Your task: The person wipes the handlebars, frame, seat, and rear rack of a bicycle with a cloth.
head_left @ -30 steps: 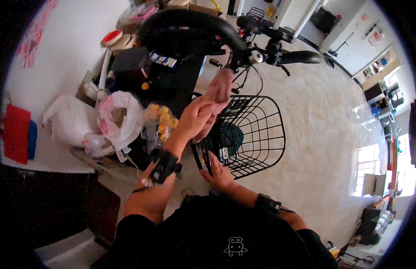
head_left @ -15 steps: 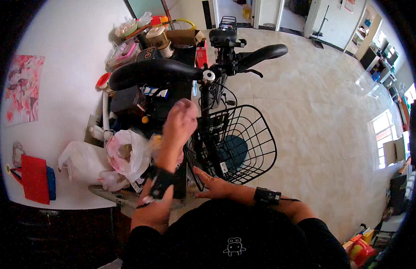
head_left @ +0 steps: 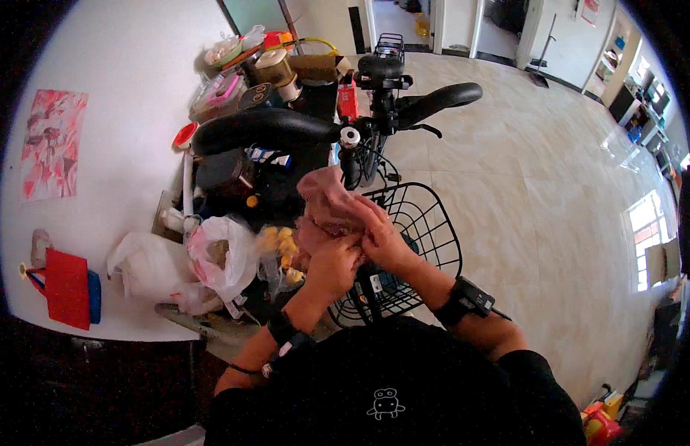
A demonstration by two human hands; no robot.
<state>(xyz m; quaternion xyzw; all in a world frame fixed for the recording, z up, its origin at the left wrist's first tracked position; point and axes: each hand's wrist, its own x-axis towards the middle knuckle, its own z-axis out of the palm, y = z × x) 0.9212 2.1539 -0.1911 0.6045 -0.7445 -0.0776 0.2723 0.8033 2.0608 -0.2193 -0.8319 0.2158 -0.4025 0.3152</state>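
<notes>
Brought right hand (head_left: 388,244) up from beside black wire basket (head_left: 459,256) to join left hand (head_left: 334,269); now gripping crumpled pink cloth (head_left: 331,199) with both, apparently busy rearranging it.

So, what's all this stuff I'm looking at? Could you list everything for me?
Cloth: one, pink, in both hands
Bicycle: one, black, ahead of the person
Wire basket: one, black, at the bicycle's front
Round pieces: several, yellow, left of the cloth
Plastic bags: at least two, whitish, left
Box: one, red, beside the bicycle
Wall picture: one, pink-red, left wall
Hanging bag: one, red, left wall
Tiled floor: one, beige, right
Other clutter: uncounted, mixed colours, left and far right; much too small to tell
Shirt: one, black, bottom
Wrist devices: two, black, one per forearm
Left hand, right hand: two, bare, centre
</notes>
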